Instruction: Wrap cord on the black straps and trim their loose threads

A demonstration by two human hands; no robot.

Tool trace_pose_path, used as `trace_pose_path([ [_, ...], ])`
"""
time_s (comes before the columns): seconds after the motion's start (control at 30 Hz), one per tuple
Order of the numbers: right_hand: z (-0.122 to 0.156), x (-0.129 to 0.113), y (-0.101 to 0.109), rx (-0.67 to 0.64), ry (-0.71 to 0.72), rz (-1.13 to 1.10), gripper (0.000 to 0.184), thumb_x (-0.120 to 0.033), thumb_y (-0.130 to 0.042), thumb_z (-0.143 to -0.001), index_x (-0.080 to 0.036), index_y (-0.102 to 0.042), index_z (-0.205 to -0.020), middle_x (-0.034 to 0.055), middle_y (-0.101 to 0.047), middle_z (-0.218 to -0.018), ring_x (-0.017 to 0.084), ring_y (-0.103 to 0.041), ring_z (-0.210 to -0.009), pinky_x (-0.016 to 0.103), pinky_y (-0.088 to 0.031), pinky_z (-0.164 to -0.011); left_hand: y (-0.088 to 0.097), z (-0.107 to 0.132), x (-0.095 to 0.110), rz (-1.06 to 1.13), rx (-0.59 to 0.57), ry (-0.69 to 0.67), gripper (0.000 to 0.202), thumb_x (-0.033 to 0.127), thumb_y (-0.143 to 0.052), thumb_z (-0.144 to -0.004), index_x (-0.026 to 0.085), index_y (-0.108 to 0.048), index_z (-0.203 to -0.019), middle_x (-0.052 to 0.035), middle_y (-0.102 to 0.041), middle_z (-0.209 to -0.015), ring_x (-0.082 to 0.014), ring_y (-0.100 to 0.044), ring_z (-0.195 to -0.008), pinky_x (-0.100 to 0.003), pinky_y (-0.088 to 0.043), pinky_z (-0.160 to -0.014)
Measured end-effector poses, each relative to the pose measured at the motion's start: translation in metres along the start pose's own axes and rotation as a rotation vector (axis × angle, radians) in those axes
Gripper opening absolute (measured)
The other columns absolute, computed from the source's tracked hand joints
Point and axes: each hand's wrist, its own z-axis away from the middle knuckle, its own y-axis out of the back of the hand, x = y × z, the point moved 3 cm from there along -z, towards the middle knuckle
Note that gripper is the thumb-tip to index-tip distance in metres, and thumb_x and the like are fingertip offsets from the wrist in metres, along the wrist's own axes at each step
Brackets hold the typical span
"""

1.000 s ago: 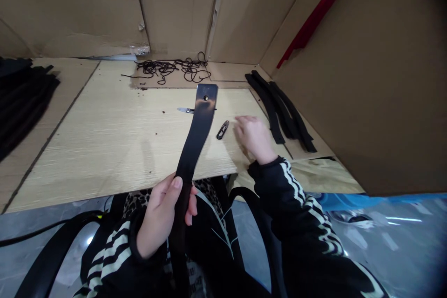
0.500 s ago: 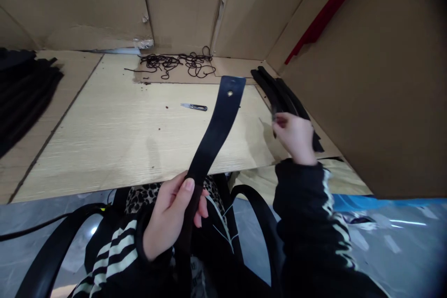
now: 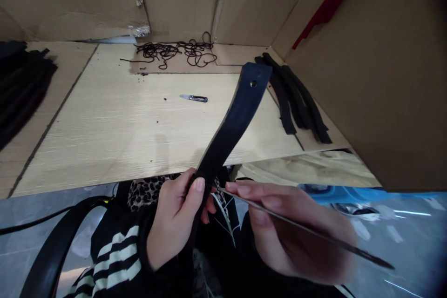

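Observation:
My left hand is closed around a wide black strap, its thumb pressed on the near face. The strap rises away from me and curves to the right, with a small round hole close to its far end. Its lower part is lost against dark clothing. My right hand pinches a slim metal tool, long and thin with a narrow tip; its exact kind is unclear. The tool's tip points left, close to the strap just beside my left fingers; whether they touch cannot be told.
Thread snips lie mid-table. Tangled dark cord lies at the back on cardboard. Several black strips rest at the right, and a larger dark pile at the left. Cardboard walls enclose the back and right side.
My right hand has come back from beside the right-hand strips toward the strap, carrying the slim metal tool. The strap's far end has shifted right and slightly up in view.

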Motion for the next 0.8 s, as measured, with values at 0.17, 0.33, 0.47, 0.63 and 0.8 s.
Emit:
trace_pose_path([
  [0.17,0.001,0.0,0.001,0.036,0.0,-0.004,0.044,0.001,-0.068,-0.07,-0.029,-0.069,-0.103,-0.0046,-0.076,-0.089,0.015,-0.074,-0.077,0.024,-0.065,-0.073,-0.001,0.001,0.001,-0.015,-0.004,-0.001,0.037,0.041,-0.046,-0.094,0.018,-0.057,-0.067,0.0024,-0.062,-0.052,-0.0077,-0.054,-0.042,-0.016,-0.042,-0.044],
  [0.33,0.0,-0.004,0.001,0.04,-0.025,0.03,0.037,-0.002,-0.07,-0.069,-0.029,-0.071,-0.094,-0.0055,-0.077,-0.088,0.015,-0.074,-0.074,0.021,-0.065,-0.072,-0.001,0.0,0.001,-0.024,-0.001,-0.005,0.037,0.04,-0.046,-0.094,0.019,-0.057,-0.066,0.0026,-0.061,-0.052,-0.008,-0.054,-0.042,-0.017,-0.042,-0.044],
  [0.47,0.004,-0.002,-0.002,0.027,-0.008,0.078,0.038,-0.005,-0.071,-0.069,-0.032,-0.07,-0.096,-0.0067,-0.077,-0.092,0.017,-0.074,-0.074,0.025,-0.066,-0.071,-0.001,-0.001,0.001,-0.034,0.009,-0.023,0.035,0.038,-0.048,-0.093,0.019,-0.056,-0.065,0.0044,-0.06,-0.05,-0.0078,-0.055,-0.042,-0.016,-0.042,-0.044],
  [0.63,0.013,-0.004,-0.002,0.021,0.012,0.088,0.056,-0.004,-0.069,-0.071,-0.037,-0.065,-0.115,-0.0073,-0.074,-0.104,0.021,-0.074,-0.083,0.035,-0.067,-0.072,-0.001,-0.001,0.001,-0.031,-0.001,-0.027,0.035,0.039,-0.047,-0.094,0.02,-0.056,-0.065,0.0047,-0.059,-0.049,-0.0081,-0.054,-0.042,-0.017,-0.042,-0.044],
  [0.8,0.019,-0.007,0.002,-0.032,-0.009,0.124,0.062,0.005,-0.064,-0.071,-0.036,-0.064,-0.118,-0.0054,-0.074,-0.105,0.021,-0.073,-0.089,0.038,-0.065,-0.079,-0.001,0.0,0.0,-0.025,0.005,0.002,0.036,0.044,-0.048,-0.092,0.02,-0.057,-0.068,0.0048,-0.056,-0.047,-0.0093,-0.054,-0.042,-0.018,-0.042,-0.044],
])
